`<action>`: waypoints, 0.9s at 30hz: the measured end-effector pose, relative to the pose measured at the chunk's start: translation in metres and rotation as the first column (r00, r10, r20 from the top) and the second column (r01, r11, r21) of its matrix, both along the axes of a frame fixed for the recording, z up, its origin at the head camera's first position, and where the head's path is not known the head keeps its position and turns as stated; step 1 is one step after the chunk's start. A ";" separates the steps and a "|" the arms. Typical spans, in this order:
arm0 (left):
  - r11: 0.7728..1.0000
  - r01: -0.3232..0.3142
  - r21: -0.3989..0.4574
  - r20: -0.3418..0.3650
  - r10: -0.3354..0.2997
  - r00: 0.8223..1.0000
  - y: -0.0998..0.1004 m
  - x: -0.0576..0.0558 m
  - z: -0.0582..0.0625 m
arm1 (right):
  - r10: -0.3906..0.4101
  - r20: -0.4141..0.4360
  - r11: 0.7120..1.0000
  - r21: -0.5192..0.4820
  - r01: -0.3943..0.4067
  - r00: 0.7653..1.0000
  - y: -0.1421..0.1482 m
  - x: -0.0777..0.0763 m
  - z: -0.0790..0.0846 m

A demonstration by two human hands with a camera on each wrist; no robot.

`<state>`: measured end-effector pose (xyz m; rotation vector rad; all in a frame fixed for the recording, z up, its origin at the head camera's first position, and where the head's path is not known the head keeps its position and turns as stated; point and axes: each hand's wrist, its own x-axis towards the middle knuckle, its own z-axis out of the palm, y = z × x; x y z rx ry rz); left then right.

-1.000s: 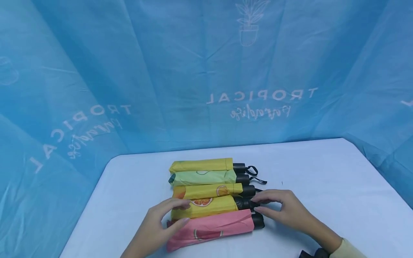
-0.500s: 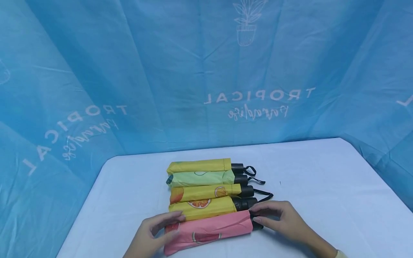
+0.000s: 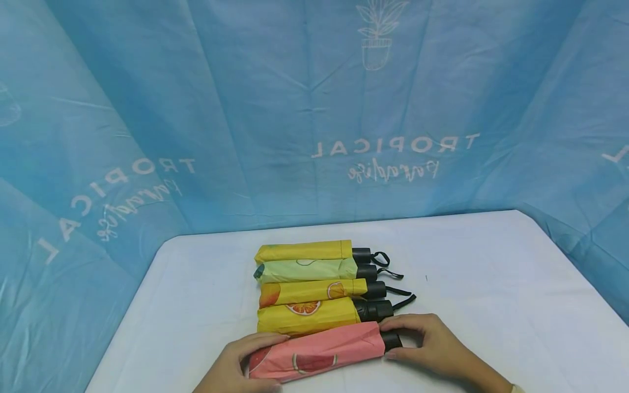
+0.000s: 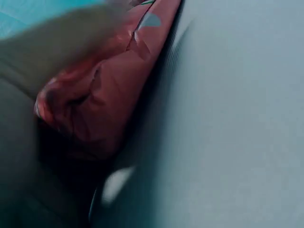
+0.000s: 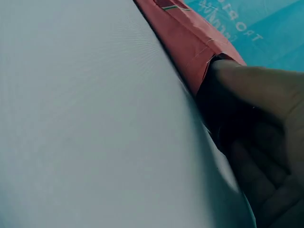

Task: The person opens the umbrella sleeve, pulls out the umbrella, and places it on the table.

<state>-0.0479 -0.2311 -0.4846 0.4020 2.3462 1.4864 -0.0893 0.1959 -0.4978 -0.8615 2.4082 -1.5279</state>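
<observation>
A folded pink umbrella (image 3: 354,339) with a watermelon print lies nearest me, slightly slanted, its black handle (image 3: 391,341) pointing right. My left hand (image 3: 233,364) grips its left end, fingers on the far side and thumb on the near side. At the other end, the thumb and fingers of my right hand (image 3: 434,346) hold it around the handle. In the right wrist view the thumb lies against the black handle (image 5: 213,95). The left wrist view shows the crumpled cloth end of the pink umbrella (image 4: 114,95) beside the palm.
Behind it lie other folded umbrellas in a row: a yellow one with an orange slice (image 3: 334,321), a narrower yellow one (image 3: 304,293), a light green one (image 3: 290,272) and a far yellow one (image 3: 304,252). Their handles point right. A blue curtain (image 3: 275,109) surrounds the white table (image 3: 491,273).
My right hand has moved from the orange-slice umbrella's handle and strap to the pink umbrella's handle. My left hand has settled around the pink umbrella's left end, which has shifted slightly left.
</observation>
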 end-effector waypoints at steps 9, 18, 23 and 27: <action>0.999 -0.021 -0.049 -0.157 0.013 0.988 0.004 0.000 -0.002 | -0.011 -0.204 0.982 0.184 0.050 0.979 -0.003 0.002 -0.003; 0.996 -0.081 0.037 -0.043 0.082 0.996 0.003 -0.002 0.000 | -0.026 -0.200 0.997 0.070 0.041 0.980 -0.004 0.003 -0.006; 0.977 -0.174 0.126 0.093 0.163 0.982 0.008 0.002 0.014 | -0.026 -0.052 0.996 -0.089 0.021 0.998 -0.004 0.007 0.002; 0.935 -0.272 0.228 0.178 0.234 0.956 0.015 0.006 0.030 | -0.014 0.158 0.973 -0.224 0.049 0.987 -0.003 0.011 0.014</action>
